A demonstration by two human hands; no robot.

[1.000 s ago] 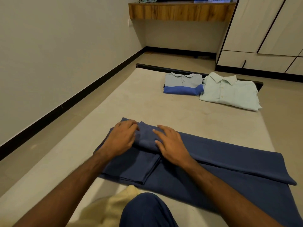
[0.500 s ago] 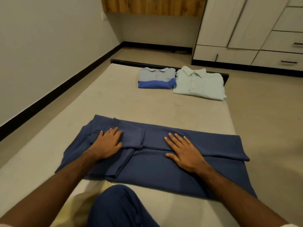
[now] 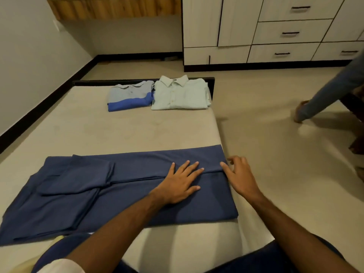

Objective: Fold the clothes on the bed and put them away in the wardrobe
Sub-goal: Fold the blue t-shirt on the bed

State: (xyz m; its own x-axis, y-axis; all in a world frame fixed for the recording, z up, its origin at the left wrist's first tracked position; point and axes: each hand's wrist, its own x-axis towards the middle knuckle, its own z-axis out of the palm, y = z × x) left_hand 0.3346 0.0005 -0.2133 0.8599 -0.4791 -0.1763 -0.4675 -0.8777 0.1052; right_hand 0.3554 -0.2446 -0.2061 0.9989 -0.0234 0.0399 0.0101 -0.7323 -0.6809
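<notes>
Both hands have slid rightward along the navy garment (image 3: 126, 186), away from the tucked sleeve where they worked a second ago. The left hand (image 3: 180, 184) now lies flat on the cloth with its fingers straight and spread, pressing just short of the lengthwise fold edge that runs under its fingertips. The right hand (image 3: 239, 177) has gone furthest: half a second ago it lay flat and spread in the middle of the garment, and now it sits at the garment's right end, at the bed (image 3: 137, 131) edge, fingers loosely curled with the tips on or just over the hem (whether it has pinched the cloth I cannot tell).

That reads as smoothing done and the crosswise fold about to start, probably bringing this end over toward the sleeve side.

The garment lies across the near bed, under both hands. Beyond the fingertips, well apart, the polo (image 3: 130, 97) and the shirt (image 3: 180, 94) lie folded side by side; the wardrobe (image 3: 236, 26) stands past them, shut. A passer-by's leg (image 3: 325, 95) has come in at the right, absent earlier.
</notes>
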